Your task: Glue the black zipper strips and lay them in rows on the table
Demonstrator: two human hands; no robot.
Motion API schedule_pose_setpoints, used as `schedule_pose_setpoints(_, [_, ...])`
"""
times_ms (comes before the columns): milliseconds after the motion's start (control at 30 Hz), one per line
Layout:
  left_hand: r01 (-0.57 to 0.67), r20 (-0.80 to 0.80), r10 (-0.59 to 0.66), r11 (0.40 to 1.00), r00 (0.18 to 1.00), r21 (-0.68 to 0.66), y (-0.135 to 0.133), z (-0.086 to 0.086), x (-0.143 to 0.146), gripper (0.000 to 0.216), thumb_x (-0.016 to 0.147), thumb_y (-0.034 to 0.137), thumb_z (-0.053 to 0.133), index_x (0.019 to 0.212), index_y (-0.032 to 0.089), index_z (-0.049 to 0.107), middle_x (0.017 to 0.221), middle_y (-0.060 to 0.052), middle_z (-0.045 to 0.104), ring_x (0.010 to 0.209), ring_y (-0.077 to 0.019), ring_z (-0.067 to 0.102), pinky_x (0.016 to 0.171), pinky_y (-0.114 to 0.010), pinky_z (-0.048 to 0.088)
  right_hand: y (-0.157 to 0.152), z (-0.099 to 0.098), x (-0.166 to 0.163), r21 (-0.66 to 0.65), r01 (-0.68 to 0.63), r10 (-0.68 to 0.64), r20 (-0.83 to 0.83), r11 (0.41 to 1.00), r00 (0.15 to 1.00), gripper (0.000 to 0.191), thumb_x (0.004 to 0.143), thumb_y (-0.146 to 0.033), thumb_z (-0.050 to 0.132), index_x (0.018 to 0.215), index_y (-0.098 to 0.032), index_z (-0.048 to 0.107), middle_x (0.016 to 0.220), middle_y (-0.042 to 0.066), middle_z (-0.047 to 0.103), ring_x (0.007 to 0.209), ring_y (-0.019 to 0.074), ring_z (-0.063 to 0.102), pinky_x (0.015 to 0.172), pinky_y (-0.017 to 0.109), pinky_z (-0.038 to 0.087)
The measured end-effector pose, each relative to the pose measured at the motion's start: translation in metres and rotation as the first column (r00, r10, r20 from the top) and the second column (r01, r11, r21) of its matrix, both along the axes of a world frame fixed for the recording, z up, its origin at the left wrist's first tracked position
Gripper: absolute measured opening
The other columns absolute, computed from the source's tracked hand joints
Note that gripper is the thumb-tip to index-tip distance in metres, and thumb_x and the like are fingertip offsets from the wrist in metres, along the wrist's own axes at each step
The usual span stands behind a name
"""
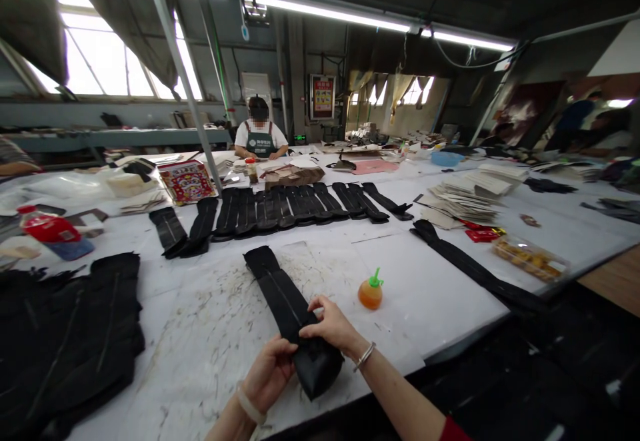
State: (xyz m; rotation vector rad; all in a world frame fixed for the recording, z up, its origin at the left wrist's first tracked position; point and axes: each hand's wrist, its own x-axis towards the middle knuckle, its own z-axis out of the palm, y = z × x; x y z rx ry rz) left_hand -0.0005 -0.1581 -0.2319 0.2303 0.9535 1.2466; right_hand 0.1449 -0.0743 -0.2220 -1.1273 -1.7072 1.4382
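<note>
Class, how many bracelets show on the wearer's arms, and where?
2: a pale bracelet just behind the left hand, a silvery bracelet just behind the right hand. Others may be hidden.

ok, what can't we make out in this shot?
All head view:
- Underside of the black piece in hand: faces away from the camera.
- Some fingertips of the left grip: hidden by that piece.
- Far end of the black stack: cut off by the left edge.
- Wearer of the striped sleeve: mostly cut off, left edge.
- Small print on the wall poster: too small, blurred.
</note>
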Motion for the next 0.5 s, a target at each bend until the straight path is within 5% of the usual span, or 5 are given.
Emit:
schedule_pose_setpoints(167, [0.167, -0.281, -0.186, 0.982, 0.942, -0.090, -0.002, 0.000, -0.001, 0.017, 0.070, 0.026, 0.080, 0.079, 0.014, 0.071, 0.073, -0.007, 0.074, 0.059, -0.0178, 0.068, 0.051, -0.024, 0.053, -0.006, -0.017, -0.006, -0.188, -0.033, 0.033, -0.004, 0.982, 0.999, 0.060, 0.055, -0.019, 0.078, 0.109, -0.018, 0.052, 0.071, -0.004, 0.066, 0.066, 0.0192, 0.067, 0.054, 0.026, 0.051])
schedule_pose_setpoints(300, [0.426, -0.689, -0.517, 0.846, 0.508, -0.320, 0.002, -0.003, -0.021, 0.053, 0.077, 0.051, 0.070, 0.039, 0.018, 0.054, 0.037, -0.006, 0.055, 0.030, -0.0153, 0.049, 0.032, -0.024, 0.034, -0.007, -0.026, -0.011, -0.158, 0.016, -0.007, 0.058, 0.987, 0.998, 0.046, 0.051, -0.017, 0.079, 0.090, -0.019, 0.055, 0.066, -0.006, 0.064, 0.065, 0.0184, 0.065, 0.055, 0.024, 0.047])
schedule_pose_setpoints(367, [0.426, -0.836, -0.428, 0.865, 0.344, -0.267, 0.006, -0.001, -0.032, 0.056, 0.074, 0.052, 0.071, 0.034, 0.021, 0.049, 0.034, -0.003, 0.047, 0.031, -0.0151, 0.047, 0.033, -0.024, 0.032, -0.009, -0.028, -0.011, -0.116, 0.045, -0.034, 0.096, 0.992, 0.995, 0.045, 0.048, -0.014, 0.080, 0.085, -0.019, 0.055, 0.066, -0.007, 0.063, 0.065, 0.0173, 0.062, 0.054, 0.023, 0.044])
schedule_pose_setpoints(433, [0.406, -0.953, -0.190, 0.910, 0.235, -0.082, 0.012, 0.004, -0.038, 0.041, 0.065, 0.044, 0.081, 0.043, 0.021, 0.055, 0.042, -0.001, 0.051, 0.043, -0.0182, 0.056, 0.043, -0.025, 0.040, -0.010, -0.028, -0.011, -0.073, 0.069, -0.059, 0.132, 0.995, 0.990, 0.044, 0.045, -0.012, 0.081, 0.081, -0.019, 0.056, 0.065, -0.007, 0.062, 0.064, 0.0167, 0.060, 0.054, 0.023, 0.041])
schedule_pose_setpoints(500, [0.492, -0.992, -0.036, 0.870, 0.120, 0.028, 0.024, 0.009, -0.038, 0.029, 0.055, 0.037, 0.087, 0.072, 0.022, 0.069, 0.074, -0.004, 0.068, 0.072, -0.0248, 0.067, 0.064, -0.029, 0.050, -0.012, -0.026, -0.012, -0.034, 0.087, -0.081, 0.161, 0.996, 0.984, 0.043, 0.044, -0.011, 0.081, 0.080, -0.018, 0.058, 0.065, -0.006, 0.062, 0.064, 0.0166, 0.058, 0.054, 0.023, 0.039])
